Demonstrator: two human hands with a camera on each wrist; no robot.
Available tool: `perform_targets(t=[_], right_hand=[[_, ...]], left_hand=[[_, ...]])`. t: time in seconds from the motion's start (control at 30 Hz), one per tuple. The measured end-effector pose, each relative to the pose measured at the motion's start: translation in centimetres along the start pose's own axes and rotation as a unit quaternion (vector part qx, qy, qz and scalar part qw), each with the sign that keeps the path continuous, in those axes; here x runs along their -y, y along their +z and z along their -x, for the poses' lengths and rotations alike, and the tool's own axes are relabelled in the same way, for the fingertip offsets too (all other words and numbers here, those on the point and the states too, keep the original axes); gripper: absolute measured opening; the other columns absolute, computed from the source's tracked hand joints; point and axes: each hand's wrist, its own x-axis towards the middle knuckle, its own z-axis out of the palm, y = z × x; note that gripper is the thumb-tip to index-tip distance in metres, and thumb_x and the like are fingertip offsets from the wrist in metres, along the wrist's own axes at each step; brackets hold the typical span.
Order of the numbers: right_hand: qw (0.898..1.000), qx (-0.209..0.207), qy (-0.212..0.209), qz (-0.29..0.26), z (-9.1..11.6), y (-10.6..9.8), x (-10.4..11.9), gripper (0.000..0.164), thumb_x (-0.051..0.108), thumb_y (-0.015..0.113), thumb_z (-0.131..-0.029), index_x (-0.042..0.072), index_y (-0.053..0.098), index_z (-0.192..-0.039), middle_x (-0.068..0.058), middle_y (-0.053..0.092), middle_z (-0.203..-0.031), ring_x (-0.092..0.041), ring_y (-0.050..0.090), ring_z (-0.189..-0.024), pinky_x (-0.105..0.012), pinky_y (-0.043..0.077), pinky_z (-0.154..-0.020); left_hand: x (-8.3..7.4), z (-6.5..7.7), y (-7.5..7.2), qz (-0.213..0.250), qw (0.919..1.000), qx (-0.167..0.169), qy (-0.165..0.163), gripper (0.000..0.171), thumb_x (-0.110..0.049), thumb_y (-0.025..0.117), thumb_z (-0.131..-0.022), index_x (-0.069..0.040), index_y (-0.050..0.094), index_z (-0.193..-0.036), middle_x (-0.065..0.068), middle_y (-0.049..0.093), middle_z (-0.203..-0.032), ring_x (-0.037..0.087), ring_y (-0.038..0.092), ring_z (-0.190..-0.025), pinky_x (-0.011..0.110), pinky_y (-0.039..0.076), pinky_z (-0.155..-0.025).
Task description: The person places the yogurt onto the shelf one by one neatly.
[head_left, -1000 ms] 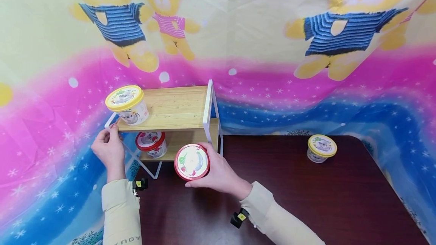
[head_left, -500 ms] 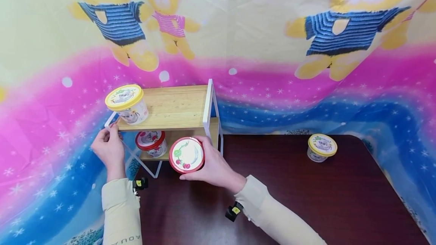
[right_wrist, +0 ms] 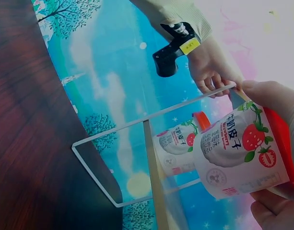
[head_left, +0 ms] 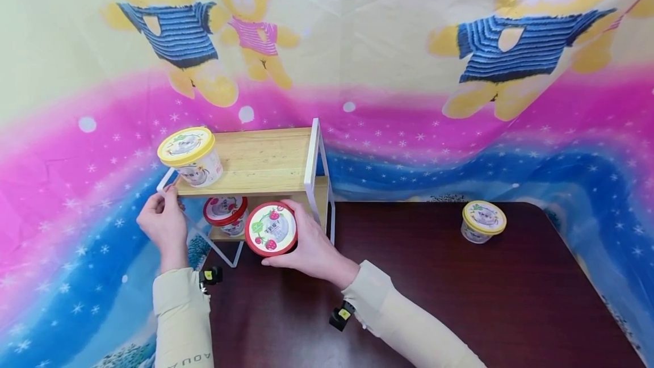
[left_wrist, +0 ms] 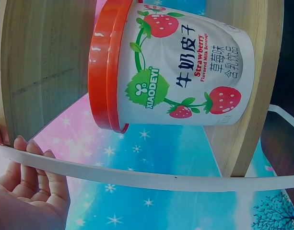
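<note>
My right hand (head_left: 317,251) grips a red-lidded strawberry milk tub (head_left: 271,229) around its side, lid facing the head camera. This tub is in front of the lower board of a two-tier wooden shelf (head_left: 265,158) with a white metal frame. In the right wrist view the held tub (right_wrist: 242,148) partly covers a second red-lidded strawberry tub (right_wrist: 175,143), which stands on the lower board at the left. My left hand (head_left: 166,226) holds the shelf's front left corner, fingers curled over the white frame bar (left_wrist: 113,173). A yellow-lidded tub (head_left: 196,172) stands on the upper board above it.
Another yellow-lidded tub (head_left: 482,221) stands on the dark wooden table (head_left: 409,277) toward the back right. A printed bear cloth (head_left: 383,72) hangs behind the table and along its sides. The shelf's right side frame (head_left: 311,163) rises near my right hand.
My right hand has carried the red-lidded tub leftward and slightly up, toward the lower board's front. My left hand has stayed at the shelf corner.
</note>
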Motion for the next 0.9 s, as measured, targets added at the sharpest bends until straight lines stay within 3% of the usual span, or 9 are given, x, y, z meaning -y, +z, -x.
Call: perform_targets(t=[0.27,0.6,0.9], right_hand=[[1.000,-0.009,-0.002,-0.005,-0.8,0.8,0.0,0.111,0.044,0.094,-0.070,0.017,0.025,-0.151,0.007,0.048,-0.136,-0.007,0.047,-0.122,-0.032,0.051,-0.095],[1.000,-0.023,-0.009,-0.016,-1.8,1.2,-0.1,0.109,0.041,0.094,-0.071,0.027,0.022,-0.151,0.006,0.047,-0.138,-0.007,0.047,-0.123,-0.031,0.051,-0.095],[0.998,-0.031,0.059,-0.015,-2.8,1.7,0.0,0.110,0.038,0.094,-0.072,0.023,0.023,-0.155,0.005,0.047,-0.137,-0.008,0.048,-0.122,-0.032,0.049,-0.099]], left_hand=[[0.2,-0.1,-0.1,0.001,1.0000,0.000,0.004,0.023,-0.029,0.074,-0.095,-0.008,0.080,-0.100,0.002,0.070,-0.081,0.012,0.060,-0.067,0.021,0.047,-0.064],[0.3,-0.2,-0.1,0.006,1.0000,0.000,0.007,0.023,-0.029,0.074,-0.095,-0.007,0.079,-0.095,0.001,0.071,-0.083,0.016,0.062,-0.070,0.021,0.048,-0.065],[0.1,-0.3,0.1,0.012,0.9999,0.001,-0.001,0.022,-0.028,0.074,-0.095,-0.006,0.078,-0.093,0.000,0.072,-0.089,0.013,0.061,-0.069,0.021,0.049,-0.066]])
